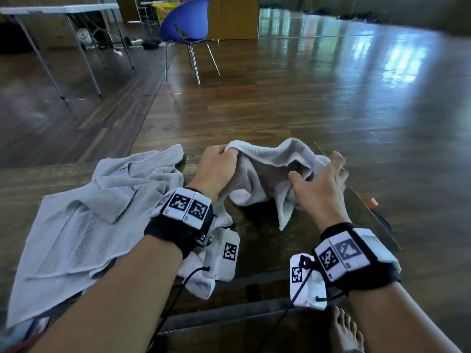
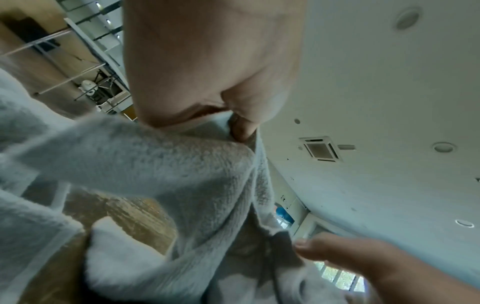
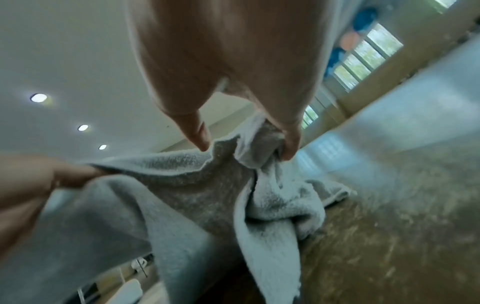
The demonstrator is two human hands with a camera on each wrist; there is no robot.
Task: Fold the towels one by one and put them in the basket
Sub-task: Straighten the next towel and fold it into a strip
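A person stands at a dark wooden counter point(image 1: 257, 240), both forearms reaching forward. The left hand point(image 1: 216, 169) is clenched around the upper edge of a small pale grey towel point(image 1: 270, 169), bunching the hem in its fist. The right hand point(image 1: 318, 179) takes hold of the same towel a little further along, thumb spread and fingers curled into the cloth; the right wrist view shows a fold pinched at the fingertips point(image 3: 288, 152). The towel is lifted between the two hands, sagging in the middle, its lower corners trailing down onto the counter just below them.

To the left of the left hand a second, larger towel point(image 1: 96, 220) lies rumpled and unfolded on the counter. Under the left wrist sits more white cloth point(image 1: 201, 273), possibly a third towel, though the view is too cluttered to be sure. No basket shows near the hands.

The held towel looks light, soft and limp terry. It will droop wherever unsupported and should not slip from a firm pinch. The best hold is probably at two adjacent corners along one hem, drawn apart until the edge runs straight.
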